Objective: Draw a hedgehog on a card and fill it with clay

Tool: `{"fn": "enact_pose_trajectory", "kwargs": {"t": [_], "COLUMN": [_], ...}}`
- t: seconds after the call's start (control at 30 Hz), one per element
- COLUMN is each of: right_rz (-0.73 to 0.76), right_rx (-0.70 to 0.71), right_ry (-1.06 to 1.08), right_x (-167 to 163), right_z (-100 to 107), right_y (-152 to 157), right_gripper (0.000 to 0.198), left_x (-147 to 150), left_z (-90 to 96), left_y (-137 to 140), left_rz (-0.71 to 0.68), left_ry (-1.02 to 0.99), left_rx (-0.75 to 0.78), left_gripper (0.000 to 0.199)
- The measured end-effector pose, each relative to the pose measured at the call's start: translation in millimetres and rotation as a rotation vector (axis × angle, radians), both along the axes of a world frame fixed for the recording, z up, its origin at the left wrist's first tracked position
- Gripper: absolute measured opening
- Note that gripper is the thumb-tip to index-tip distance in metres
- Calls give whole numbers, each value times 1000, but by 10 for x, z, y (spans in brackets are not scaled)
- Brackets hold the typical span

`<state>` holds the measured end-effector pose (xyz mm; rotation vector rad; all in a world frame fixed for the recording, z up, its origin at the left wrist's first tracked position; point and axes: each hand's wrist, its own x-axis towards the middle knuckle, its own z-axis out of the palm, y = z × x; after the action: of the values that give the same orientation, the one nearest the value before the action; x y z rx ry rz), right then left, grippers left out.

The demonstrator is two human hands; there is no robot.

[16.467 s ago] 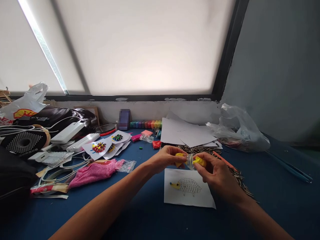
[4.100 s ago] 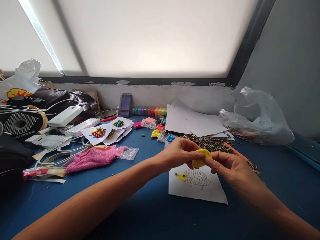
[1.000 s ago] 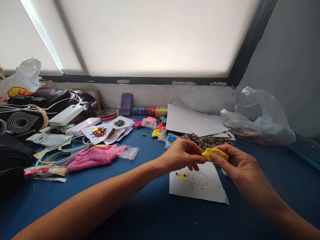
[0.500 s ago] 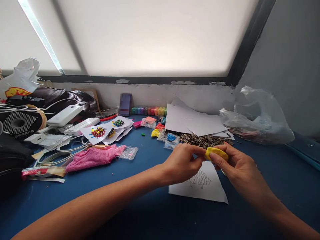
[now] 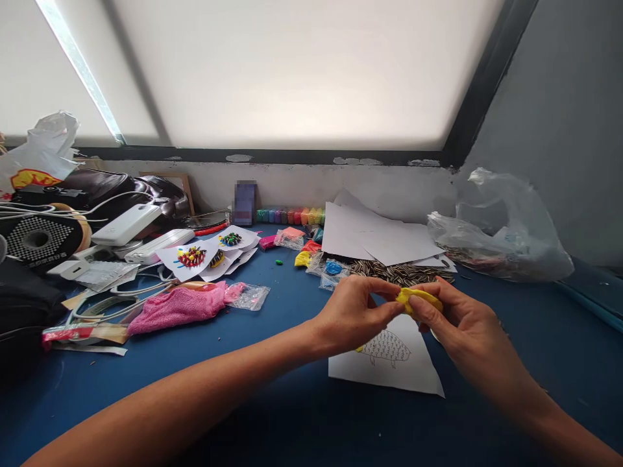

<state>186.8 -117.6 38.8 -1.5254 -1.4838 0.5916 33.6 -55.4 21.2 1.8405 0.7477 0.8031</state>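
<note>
A lump of yellow modelling clay (image 5: 422,299) is pinched in my right hand (image 5: 460,324), thumb on the near side and fingers behind. My left hand (image 5: 353,314) grips the left end of the same lump between thumb and forefinger. Below both hands lies a white sheet (image 5: 389,376) with a drawing of a scaly-patterned, short-legged animal (image 5: 392,348). A bit of yellow shows at the drawing's left side, beside my left hand, which hides part of the picture.
Sunflower seeds (image 5: 396,272) are heaped behind my hands, under white paper (image 5: 379,230). Bagged clay (image 5: 333,267) lies left of them. Finished seed-and-clay pictures (image 5: 192,256), a pink cloth (image 5: 180,308) and cables crowd the left. At right stands a plastic bag (image 5: 506,233).
My left thumb has shifted up and right to the yellow clay's end, and the lump's left end looks more pulled. A yellow bit on the drawing has come into sight.
</note>
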Motion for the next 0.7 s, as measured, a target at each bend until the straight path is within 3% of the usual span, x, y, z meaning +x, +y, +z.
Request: {"fn": "enact_pose_trajectory", "kwargs": {"t": [0.1, 0.23, 0.5, 0.7], "right_rz": [-8, -14, 39, 33], "right_rx": [-8, -9, -32, -53], "right_ry": [-3, -20, -18, -25], "right_x": [11, 16, 18, 24], "right_z": [-8, -9, -28, -44], "right_y": [-4, -1, 25, 9], "right_gripper": [37, 37, 33, 43], "left_x": [27, 38, 4, -51], "left_z": [-51, -96, -77, 4], "left_y": [-23, -31, -22, -36], "left_rz": [61, 42, 20, -18], "left_ry": [-25, 33, 96, 247], "left_rx": [143, 356, 475, 627], "left_gripper": [34, 36, 38, 52]}}
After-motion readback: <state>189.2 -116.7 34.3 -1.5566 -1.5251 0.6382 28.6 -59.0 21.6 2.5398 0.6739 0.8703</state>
